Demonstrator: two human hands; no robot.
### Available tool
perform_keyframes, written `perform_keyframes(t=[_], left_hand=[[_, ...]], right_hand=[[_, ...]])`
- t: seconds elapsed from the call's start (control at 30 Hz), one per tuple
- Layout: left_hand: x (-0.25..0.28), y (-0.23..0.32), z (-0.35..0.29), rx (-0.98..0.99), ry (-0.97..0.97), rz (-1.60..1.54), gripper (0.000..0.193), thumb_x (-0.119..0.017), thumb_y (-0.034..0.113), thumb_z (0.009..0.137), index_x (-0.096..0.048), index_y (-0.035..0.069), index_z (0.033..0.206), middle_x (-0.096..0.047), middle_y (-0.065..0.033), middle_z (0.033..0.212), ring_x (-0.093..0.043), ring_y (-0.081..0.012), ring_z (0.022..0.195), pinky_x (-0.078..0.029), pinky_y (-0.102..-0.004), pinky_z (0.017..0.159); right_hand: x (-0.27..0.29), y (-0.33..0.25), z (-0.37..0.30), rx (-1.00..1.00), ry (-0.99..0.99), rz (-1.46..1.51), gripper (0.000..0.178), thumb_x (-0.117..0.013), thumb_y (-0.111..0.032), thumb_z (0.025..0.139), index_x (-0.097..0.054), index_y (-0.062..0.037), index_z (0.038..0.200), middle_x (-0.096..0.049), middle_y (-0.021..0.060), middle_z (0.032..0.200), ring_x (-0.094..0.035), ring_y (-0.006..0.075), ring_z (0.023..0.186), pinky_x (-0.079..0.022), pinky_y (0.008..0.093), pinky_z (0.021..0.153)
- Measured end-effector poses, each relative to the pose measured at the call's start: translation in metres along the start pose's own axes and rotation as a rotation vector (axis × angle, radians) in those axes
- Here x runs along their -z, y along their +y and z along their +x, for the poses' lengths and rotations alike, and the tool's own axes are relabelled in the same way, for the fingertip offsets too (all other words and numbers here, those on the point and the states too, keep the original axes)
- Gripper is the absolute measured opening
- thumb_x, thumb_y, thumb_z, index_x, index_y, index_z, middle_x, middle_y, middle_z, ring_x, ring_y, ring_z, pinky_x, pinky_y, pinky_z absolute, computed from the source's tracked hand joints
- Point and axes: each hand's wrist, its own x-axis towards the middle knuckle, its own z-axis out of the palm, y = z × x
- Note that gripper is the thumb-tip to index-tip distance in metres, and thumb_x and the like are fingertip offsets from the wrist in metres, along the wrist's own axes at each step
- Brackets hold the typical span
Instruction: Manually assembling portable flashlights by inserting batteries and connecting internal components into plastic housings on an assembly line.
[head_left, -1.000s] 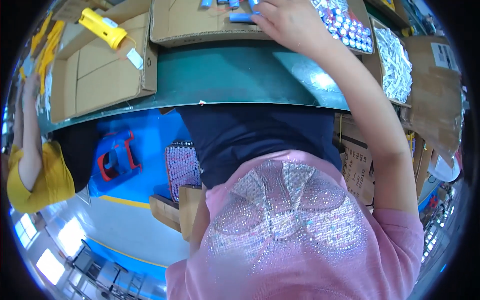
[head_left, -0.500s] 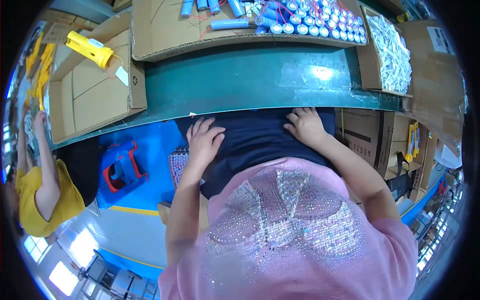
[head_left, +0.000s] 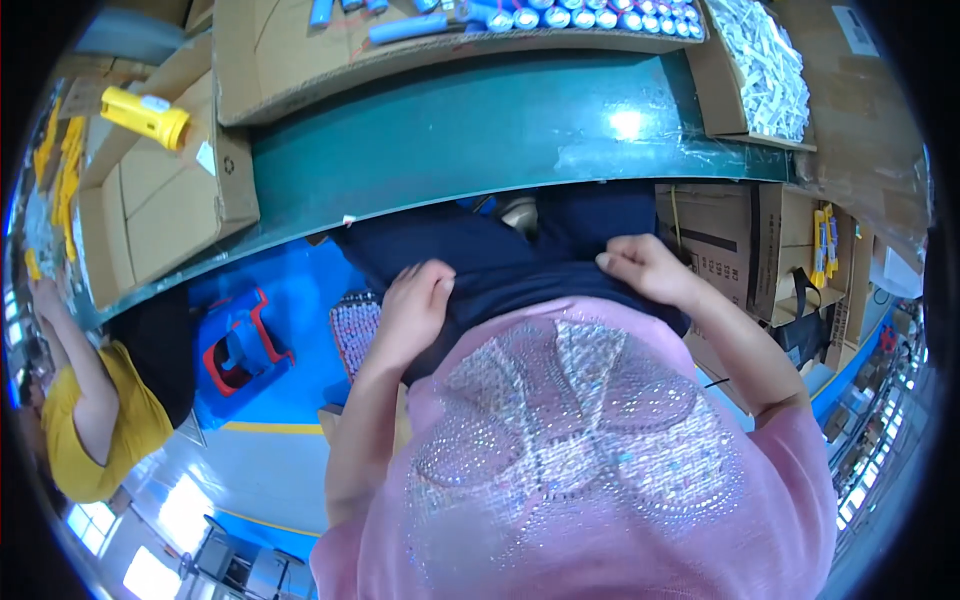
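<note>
Both of my hands are over my lap, close to the body and below the table's near edge. My left hand (head_left: 414,308) is closed on the dark blue cloth (head_left: 530,280) of my clothing at the left side. On the right side, my right hand (head_left: 655,272) pinches the same cloth between thumb and curled fingers. Folds run across the cloth between the two hands. My legs are apart, and part of a shoe (head_left: 519,215) shows between them.
A green table (head_left: 450,140) lies ahead. It bears a carton of blue cylindrical cells (head_left: 410,30), a carton of white strips (head_left: 765,75) and a box (head_left: 165,215) with a yellow flashlight (head_left: 145,117). A blue-and-red stool (head_left: 245,345) and a co-worker in yellow (head_left: 105,420) are at left.
My hands have gone from resting with spread fingers on my lap to closing on the cloth, nearer my waist. My legs have parted. The table has shifted upward in the view.
</note>
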Motion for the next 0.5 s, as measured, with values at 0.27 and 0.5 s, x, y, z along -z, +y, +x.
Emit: perform_keyframes(t=[0.27,0.5], left_hand=[[-0.024,0.001,0.027,-0.041,-0.053,-0.065,0.019,-0.05,0.023,0.079,-0.055,0.005,0.081,-0.057,-0.01,0.079,-0.054,-0.0263,0.078,-0.042,-0.0333,0.069],[-0.023,-0.005,0.011,0.01,0.074,-0.198,0.021,-0.05,0.026,0.078,-0.055,0.006,0.079,-0.057,-0.0097,0.077,-0.054,-0.0266,0.076,-0.041,-0.0345,0.067]], right_hand=[[0.006,0.001,0.004,-0.415,0.13,0.455,0.038,-0.059,-0.033,0.077,-0.053,0.0017,0.092,-0.057,0.0056,0.082,-0.052,0.0099,0.071,-0.042,0.0215,0.067],[0.0,-0.002,0.017,-0.42,-0.002,0.407,0.036,-0.053,-0.033,0.081,-0.058,0.0018,0.084,-0.06,0.0063,0.078,-0.055,0.0099,0.065,-0.045,0.0213,0.064]])
